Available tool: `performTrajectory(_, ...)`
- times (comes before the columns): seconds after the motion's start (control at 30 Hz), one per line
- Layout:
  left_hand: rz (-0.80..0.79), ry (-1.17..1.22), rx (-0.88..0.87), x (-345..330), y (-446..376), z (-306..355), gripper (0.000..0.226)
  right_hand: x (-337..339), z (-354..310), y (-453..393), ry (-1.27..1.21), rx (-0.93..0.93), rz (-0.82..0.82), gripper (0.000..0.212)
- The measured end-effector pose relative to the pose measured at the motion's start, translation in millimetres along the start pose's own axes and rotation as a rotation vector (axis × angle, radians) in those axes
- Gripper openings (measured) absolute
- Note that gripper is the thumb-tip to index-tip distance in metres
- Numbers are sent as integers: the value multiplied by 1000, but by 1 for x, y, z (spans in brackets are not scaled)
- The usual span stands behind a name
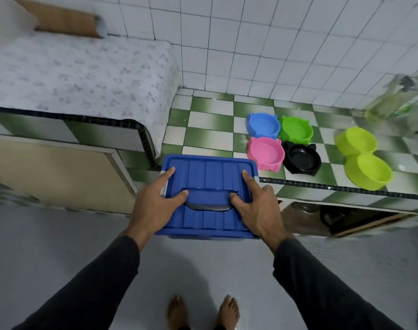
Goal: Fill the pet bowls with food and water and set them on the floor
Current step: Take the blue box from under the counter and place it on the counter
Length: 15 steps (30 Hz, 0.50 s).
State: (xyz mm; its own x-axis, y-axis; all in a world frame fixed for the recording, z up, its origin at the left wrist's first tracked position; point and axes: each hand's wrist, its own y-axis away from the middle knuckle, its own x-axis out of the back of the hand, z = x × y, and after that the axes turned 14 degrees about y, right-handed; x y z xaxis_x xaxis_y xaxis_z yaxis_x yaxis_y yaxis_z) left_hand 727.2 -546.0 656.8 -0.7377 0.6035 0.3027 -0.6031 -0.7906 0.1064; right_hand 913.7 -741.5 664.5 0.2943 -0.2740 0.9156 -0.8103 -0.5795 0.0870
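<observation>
At the front edge of the tiled bench (210,129), a blue box (206,197) with a ribbed lid and a recessed handle sits partly over the edge, and both hands are on its lid. Seen from the head camera, the left hand (153,201) lies spread at the lid's left side, its forefinger stretched up along the lid and its thumb reaching in to the left end of the handle recess; the other fingers drop over the box's side, out of sight. The right hand (260,203) mirrors it on the right side, forefinger straight along the lid, thumb at the right end of the recess. Neither hand is curled round anything that shows; the fingers look flat against the lid. Dark sleeves (322,282) cover both arms. Right of the box, four small bowls stand in a close cluster on the green-and-white checks: a blue bowl (264,125) and a green bowl (296,128) at the back, a pink bowl (265,153) and a black bowl (302,157) in front, the pink one just beside the box's far right corner. Further right, apart from these, lies a lime double bowl (363,158). All look empty. Left of the bench is a surface under a patterned cloth (79,70). Bare feet (203,310) stand on the grey floor below.
</observation>
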Motion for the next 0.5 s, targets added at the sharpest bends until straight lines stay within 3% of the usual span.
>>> performTrajectory(0.5,-37,-36,-109,26,-62,64,79,52,-46,-46,28,36,138,79)
